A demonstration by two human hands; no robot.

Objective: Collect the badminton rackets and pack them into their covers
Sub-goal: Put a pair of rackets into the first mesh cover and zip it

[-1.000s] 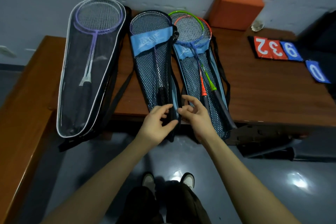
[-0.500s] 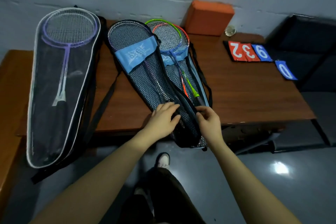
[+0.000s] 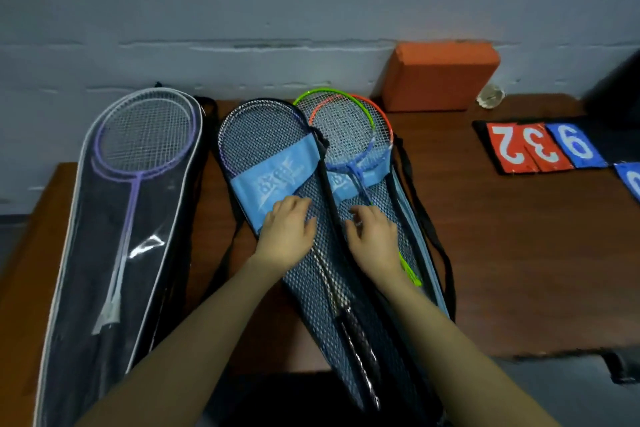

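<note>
Dim indoor light, soft picture, wide-angle bend.

The upper frame is a murky grey; a small white glare sits on the clear racket cover [image 3: 145, 246] at left. Edges curve, the worktop [image 3: 519, 270] rim bowing at lower right. Detail is smeared and slightly blurred throughout, and the lower frame sinks into shadow.

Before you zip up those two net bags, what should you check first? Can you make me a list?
1. Middle mesh cover lying flat on the table: ok.
2. Left hand on it: ok.
3. Right hand on the right mesh cover: ok.
4. Green and orange racket heads fully inside the right cover: not ok, they stick out the top.
5. Zips closed: cannot tell.
6. Purple racket inside the clear cover: ok.
</note>
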